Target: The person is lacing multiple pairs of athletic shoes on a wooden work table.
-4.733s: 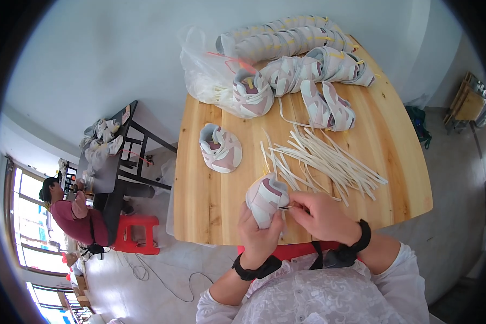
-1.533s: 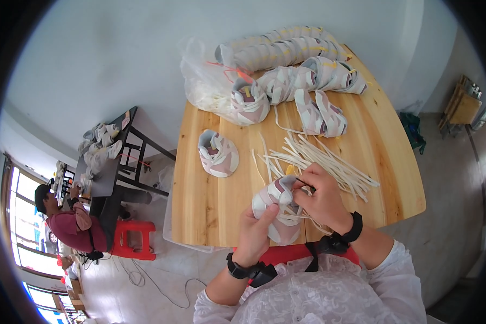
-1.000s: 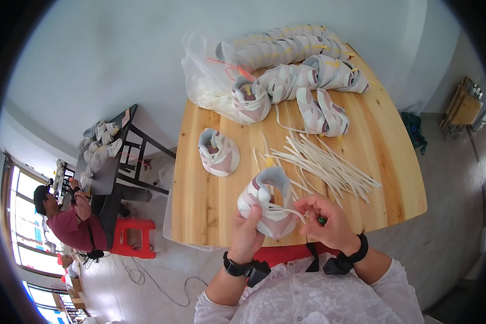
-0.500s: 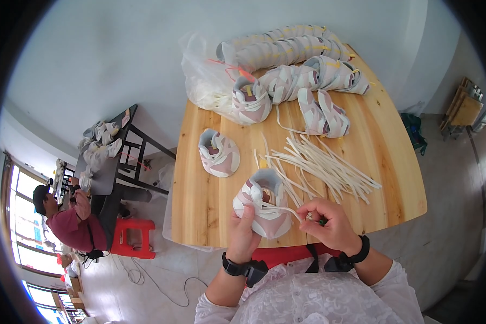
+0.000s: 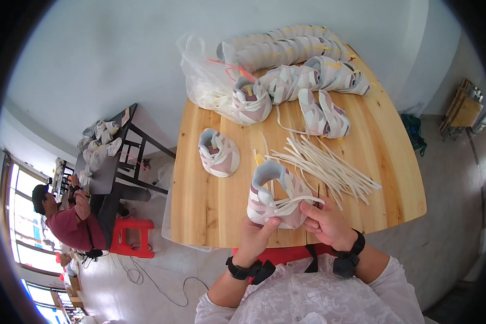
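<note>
A pink, white and grey shoe upper (image 5: pixel 294 186) is held over the near edge of the table, its grey collar facing up and away. My left hand (image 5: pixel 257 236) is closed on its lower left side, thumb on the outside. At its right side, my right hand (image 5: pixel 325 222) is closed, thumb against the upper where a white shoelace (image 5: pixel 292 203) crosses it. The lace's loose end lies by that thumb. A thin dark piece shows just above the right fingers; I cannot make out what it is. Another laced upper (image 5: pixel 219 154) stands to the left.
A pile of white laces (image 5: pixel 326 167) lies just beyond my hands. Further back are a third laced upper (image 5: pixel 252 102), a clear plastic bag (image 5: pixel 197 70) and rows of nested uppers (image 5: pixel 291 51). Left of the wooden table (image 5: pixel 194 205), a person (image 5: pixel 73 229) sits by a red stool (image 5: pixel 134 237).
The upper has turned and moved right and slightly away from me. My left hand has shifted to its lower edge, and my right hand has come in against its side.
</note>
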Demonstrator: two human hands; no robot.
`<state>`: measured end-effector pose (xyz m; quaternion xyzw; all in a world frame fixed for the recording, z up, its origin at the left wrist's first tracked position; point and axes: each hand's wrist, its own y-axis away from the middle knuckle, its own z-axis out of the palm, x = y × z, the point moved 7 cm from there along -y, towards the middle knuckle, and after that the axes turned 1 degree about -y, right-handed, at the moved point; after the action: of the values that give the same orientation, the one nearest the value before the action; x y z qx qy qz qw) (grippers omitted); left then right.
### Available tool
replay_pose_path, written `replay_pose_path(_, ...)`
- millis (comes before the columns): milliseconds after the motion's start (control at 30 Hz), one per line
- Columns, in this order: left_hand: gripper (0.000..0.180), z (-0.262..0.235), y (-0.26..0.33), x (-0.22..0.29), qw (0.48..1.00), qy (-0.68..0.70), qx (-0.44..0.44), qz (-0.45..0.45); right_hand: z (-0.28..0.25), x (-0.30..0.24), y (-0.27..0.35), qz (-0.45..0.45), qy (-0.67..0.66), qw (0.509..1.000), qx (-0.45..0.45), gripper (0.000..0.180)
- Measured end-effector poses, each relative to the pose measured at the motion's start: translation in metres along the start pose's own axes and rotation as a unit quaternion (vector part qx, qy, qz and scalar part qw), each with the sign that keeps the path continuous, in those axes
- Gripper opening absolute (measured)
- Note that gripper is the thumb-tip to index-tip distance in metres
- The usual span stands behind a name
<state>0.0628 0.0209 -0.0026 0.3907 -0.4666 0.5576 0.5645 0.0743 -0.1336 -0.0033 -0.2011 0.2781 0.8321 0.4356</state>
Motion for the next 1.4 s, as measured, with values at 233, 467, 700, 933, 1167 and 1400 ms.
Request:
replay_pose_path(233, 0.026, -0.002, 0.007, -0.013, 0.999, 0.022, 0.025, 0.016, -0.005, 0.002, -0.002, -0.044, 0.098, 0.992, 0.063, 0.024)
replay_pose_path(467, 0.026, 0.005, 0.007, -0.013, 0.997, 0.047, 0.06, 0.016, 0.0, -0.005, 0.001, -0.057, 0.065, 0.995, 0.04, 0.034)
replay_pose_path(700, 0.025, -0.031, 0.001, 0.027, 0.981, -0.027, 0.183, 0.064, -0.018, -0.023, 0.002, -0.148, 0.259, 0.954, 0.039, 0.031)
replay_pose_path(933, 0.027, 0.013, -0.019, 0.075, 0.912, -0.379, 0.032, 0.154, -0.009, -0.019, 0.0, -0.127, 0.297, 0.946, 0.039, 0.034)
replay_pose_path(1167, 0.011, 0.019, -0.025, 0.028, 0.991, -0.127, 0.004, -0.027, 0.003, -0.023, 0.0, -0.144, 0.347, 0.926, 0.037, 0.036)
replay_pose_path(1400, 0.006, 0.01, -0.025, 0.029, 0.958, -0.263, 0.088, 0.077, 0.05, -0.069, 0.034, -0.521, 0.597, 0.605, 0.074, 0.038)
